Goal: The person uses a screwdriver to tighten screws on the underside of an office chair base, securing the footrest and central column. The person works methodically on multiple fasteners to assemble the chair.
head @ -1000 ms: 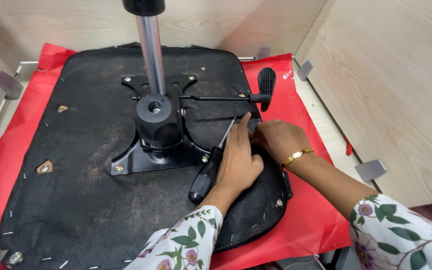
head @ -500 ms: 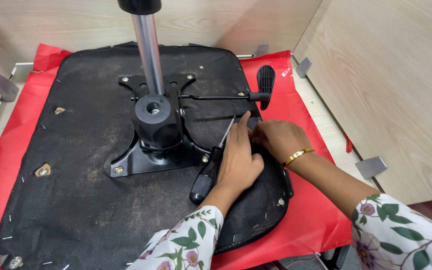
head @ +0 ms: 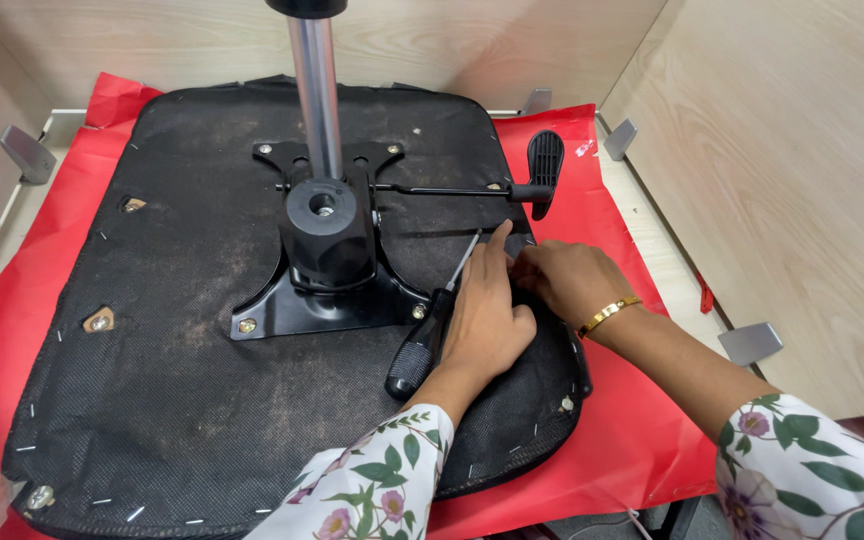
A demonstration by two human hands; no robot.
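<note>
An upturned chair seat [head: 182, 400] covered in black fabric lies on a red sheet [head: 642, 460]. A black metal mechanism plate [head: 327, 290] with a chrome gas cylinder [head: 317, 95] is bolted to its middle. My left hand [head: 482, 320] grips a black-handled screwdriver [head: 422, 345], its tip pointing toward the seat's right edge. My right hand [head: 567, 280], wearing a gold bangle, rests on the fabric just right of the tip, fingers pinched at the same spot. What the fingers pinch is hidden.
A black lever with a paddle handle [head: 544, 165] sticks out to the right of the mechanism. Grey metal brackets [head: 750, 342] stand around the wooden-walled work bay. Staples line the seat's rim, and a bolt hole [head: 100, 320] shows on the left.
Both hands and the screwdriver stay in the same place on the seat. Only the camera view shifts slightly.
</note>
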